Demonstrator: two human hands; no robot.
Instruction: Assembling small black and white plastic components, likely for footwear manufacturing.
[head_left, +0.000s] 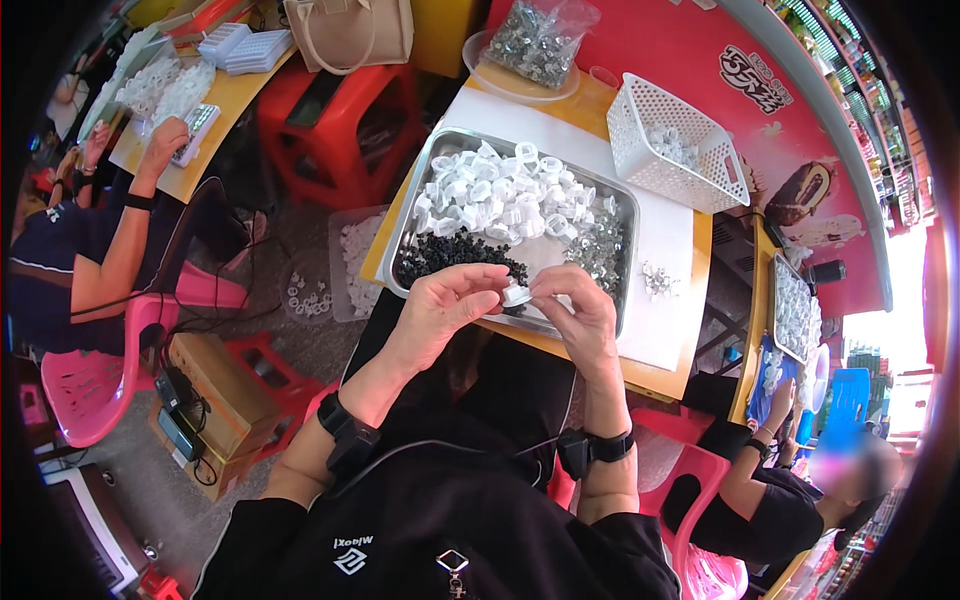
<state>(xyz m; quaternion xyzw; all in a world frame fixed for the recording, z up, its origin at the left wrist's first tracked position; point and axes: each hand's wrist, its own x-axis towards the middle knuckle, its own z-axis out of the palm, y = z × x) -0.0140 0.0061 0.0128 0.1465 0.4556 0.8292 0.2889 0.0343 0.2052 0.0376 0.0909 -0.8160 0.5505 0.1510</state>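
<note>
Over the near edge of a metal tray point(632, 250), my two hands meet at a small white plastic piece point(516, 294). My right hand point(582, 312) pinches it between thumb and fingers from the right. From the left, the curled thumb and fingers of my left hand point(440, 312) close on the same piece. In the tray lie a heap of white ring-like plastic pieces point(500, 190), a pile of small black parts point(450, 255) at the near left, and shiny clear or metallic bits point(598, 255) at the right.
A white perforated basket point(665, 140) and a bag of shiny parts point(535, 45) stand beyond the tray. Small loose bits point(657, 280) lie on the white board point(665, 325). A red stool point(340, 130) stands at the left. Co-workers sit at tables on both sides.
</note>
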